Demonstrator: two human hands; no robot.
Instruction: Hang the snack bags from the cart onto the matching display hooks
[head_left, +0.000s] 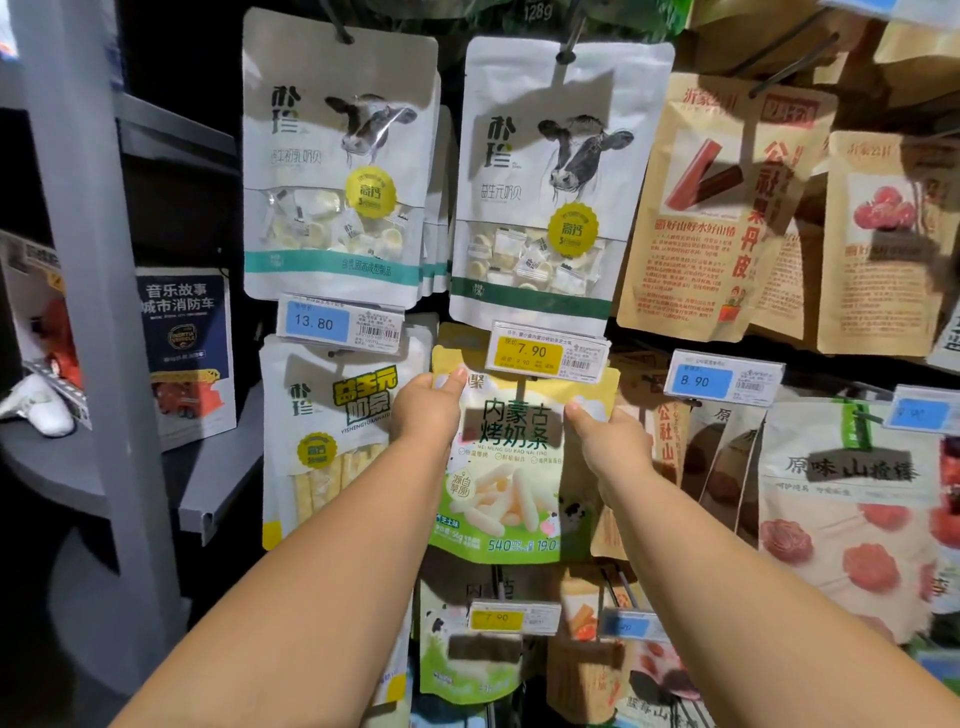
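Toy fire-truck box (184, 358), grey shelf (223, 488), far L

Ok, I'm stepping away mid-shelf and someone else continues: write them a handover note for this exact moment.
Left hand: pinches the upper left corner of the yellow-and-green plastic milk-stick bag.
Right hand: pinches its upper right edge.
Bag: held upright, its top behind the yellow 7.90 price tag.
Done: bag is up at hook height.
Left: whether its hole is on the hook is hidden; check, let go, then hang the rest. Cart not in view.

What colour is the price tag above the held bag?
The price tag is yellow, in the head view.
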